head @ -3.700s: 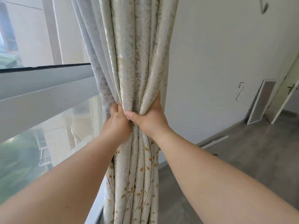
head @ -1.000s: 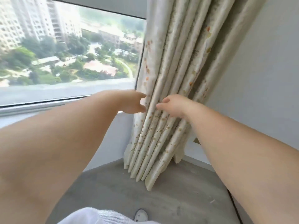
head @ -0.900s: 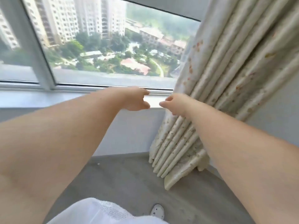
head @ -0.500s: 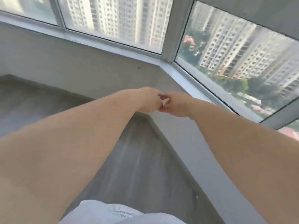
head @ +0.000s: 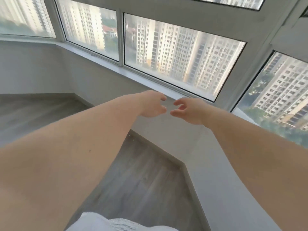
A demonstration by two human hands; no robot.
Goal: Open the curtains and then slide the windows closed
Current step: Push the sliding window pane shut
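Observation:
A bay window with white frames runs across the top of the view; its middle pane [head: 180, 54] shows tall apartment blocks outside. A white sill [head: 133, 75] runs under the panes. My left hand [head: 152, 104] and my right hand [head: 188, 110] hang side by side in the air in front of the sill, a small gap between them. Both have loosely curled, spread fingers and hold nothing. No curtain is in view.
A low grey-white wall [head: 175, 130] stands below the sill and bends around the bay. Grey wood floor [head: 136, 177] lies between me and the wall. A further pane [head: 280, 97] is at the right, another pane [head: 86, 29] at the left.
Both hands let go of the gathered curtain at the right wall. My view swung left along the bay window, the curtain left the frame, and my hands moved slightly apart.

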